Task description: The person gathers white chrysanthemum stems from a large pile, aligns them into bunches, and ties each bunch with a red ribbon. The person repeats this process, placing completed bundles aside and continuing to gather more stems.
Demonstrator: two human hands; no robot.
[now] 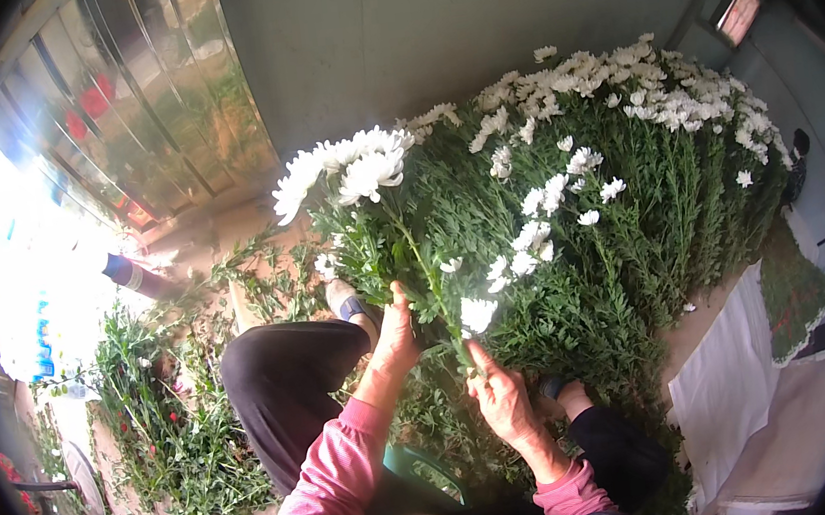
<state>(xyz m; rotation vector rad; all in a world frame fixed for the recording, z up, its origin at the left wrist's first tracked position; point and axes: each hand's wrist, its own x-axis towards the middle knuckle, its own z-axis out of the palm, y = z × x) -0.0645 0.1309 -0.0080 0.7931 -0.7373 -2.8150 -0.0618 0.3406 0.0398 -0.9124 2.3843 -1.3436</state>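
My left hand (pixel 394 335) is closed around a bunch of leafy chrysanthemum stems, its thumb pointing up. White chrysanthemum blooms (pixel 342 161) top this bunch, and the stems below the hand are hidden. Lower and to the right, my right hand (pixel 503 397) grips the lower end of a single chrysanthemum stem (pixel 424 264) between thumb and fingers. That stem slants up and left to a large white bloom (pixel 373 173) beside the others. Just above my right fingers shows another white bloom (pixel 479 314).
A large heap of white chrysanthemums (pixel 629 235) lies against the grey wall (pixel 433 21). Cut greenery (pixel 183 440) litters the floor on the left, near a dark cylinder (pixel 132 276). White sheeting (pixel 726 368) lies at right. A green plastic seat (pixel 423 467) shows beneath me.
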